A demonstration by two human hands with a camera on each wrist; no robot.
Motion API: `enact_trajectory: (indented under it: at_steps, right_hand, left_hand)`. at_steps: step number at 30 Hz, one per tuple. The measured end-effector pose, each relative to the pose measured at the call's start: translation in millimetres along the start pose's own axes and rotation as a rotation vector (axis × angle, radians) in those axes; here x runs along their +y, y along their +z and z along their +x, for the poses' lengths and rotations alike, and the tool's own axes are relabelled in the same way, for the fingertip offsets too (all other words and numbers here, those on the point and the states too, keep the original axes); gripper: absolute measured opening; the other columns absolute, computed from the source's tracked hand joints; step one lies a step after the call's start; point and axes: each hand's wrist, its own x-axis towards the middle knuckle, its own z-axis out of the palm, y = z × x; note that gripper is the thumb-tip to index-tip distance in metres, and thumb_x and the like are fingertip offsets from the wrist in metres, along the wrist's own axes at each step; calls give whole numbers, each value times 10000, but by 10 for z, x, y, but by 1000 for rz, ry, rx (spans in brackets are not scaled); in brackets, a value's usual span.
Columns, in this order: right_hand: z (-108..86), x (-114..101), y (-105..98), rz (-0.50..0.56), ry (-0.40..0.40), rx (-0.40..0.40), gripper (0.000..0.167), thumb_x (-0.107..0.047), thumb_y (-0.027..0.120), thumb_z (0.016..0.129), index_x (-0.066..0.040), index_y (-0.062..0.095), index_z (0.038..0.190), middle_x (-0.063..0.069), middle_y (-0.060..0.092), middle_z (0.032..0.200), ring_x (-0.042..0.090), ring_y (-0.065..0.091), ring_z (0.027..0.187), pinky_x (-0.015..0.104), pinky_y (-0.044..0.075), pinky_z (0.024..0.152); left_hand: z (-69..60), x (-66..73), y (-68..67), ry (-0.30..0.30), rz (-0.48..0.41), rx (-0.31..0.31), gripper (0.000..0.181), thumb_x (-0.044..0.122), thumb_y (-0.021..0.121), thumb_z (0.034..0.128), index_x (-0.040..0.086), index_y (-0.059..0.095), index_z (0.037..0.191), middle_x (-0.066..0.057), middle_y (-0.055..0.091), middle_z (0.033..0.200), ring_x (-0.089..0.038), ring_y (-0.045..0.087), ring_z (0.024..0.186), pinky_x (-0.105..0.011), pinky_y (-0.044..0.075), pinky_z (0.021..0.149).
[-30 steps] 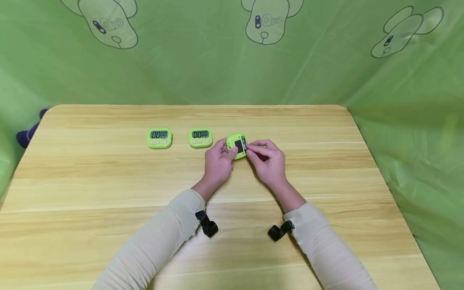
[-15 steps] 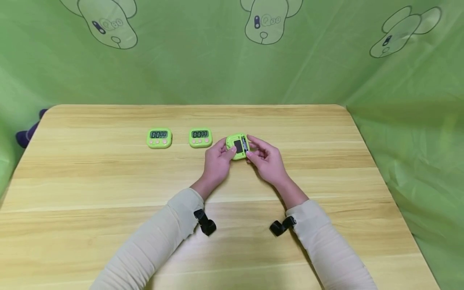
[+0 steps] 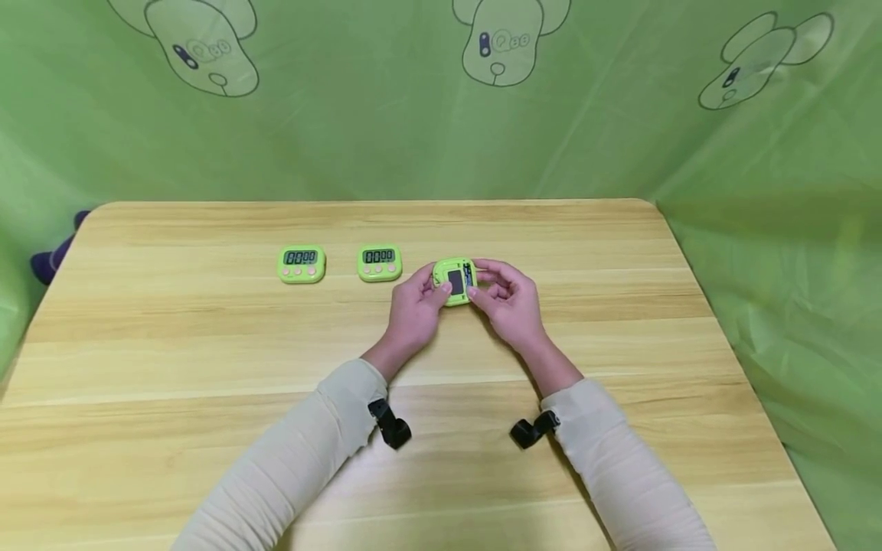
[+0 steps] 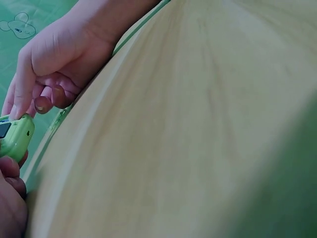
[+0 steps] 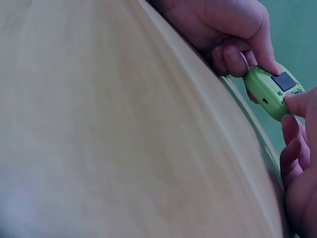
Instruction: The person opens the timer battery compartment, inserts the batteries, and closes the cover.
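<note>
A green digital timer is held face down between both hands, its back showing a black rectangle and an uncovered battery slot. In the slot lies a dark battery, partly covered by a thumb. My left hand grips the timer's left side, thumb on the back and fingers beneath. From the other side my right hand holds the timer, thumb pressing at the slot's near end and index finger at the far corner. The right wrist view shows the timer tilted, with the right thumb on its edge.
Two green timers, one on the left and one nearer, lie face up on the wooden table. A small green piece lies beyond the hands in the left wrist view. Green cloth hangs behind the table.
The right thumb and index finger have moved from pinching at the battery to pressing by the slot and holding the timer's edge. The timer has turned slightly; the left hand keeps its grip.
</note>
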Motion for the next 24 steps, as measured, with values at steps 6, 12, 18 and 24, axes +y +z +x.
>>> enact_trajectory:
  at_steps: [6,12,18,24]
  right_hand:
    - [24,229,-130,-114,-6,216,327,89,790,788,104,679,1095,258,677,982,133,564,639,157,475,558]
    - [78,239,-261,-413,153,271,330,-101,859,787,-21,722,1076,87,711,962,180,628,754,245,520,672]
    - [163,209,-284,-538,262,219,377,-139,879,776,-63,710,1104,55,719,1029,199,687,814,316,571,740]
    - [252,154,-292,-420,345,104,384,37,825,762,-28,698,1119,107,705,1035,219,653,807,271,561,718]
  left_hand:
    - [5,-14,21,6,12,48,382,43,633,961,-52,583,1328,-157,714,1060,-189,686,925,-278,563,826]
    - [0,-17,6,6,61,54,380,79,644,959,-27,597,1321,-55,662,870,-128,595,740,-281,551,711]
    - [-3,-19,2,24,62,49,365,80,646,957,-25,610,1304,-36,596,773,-115,511,653,-266,497,615]
    - [2,-26,-2,26,67,42,356,78,644,961,-24,611,1300,-38,607,778,-116,523,657,-261,511,624]
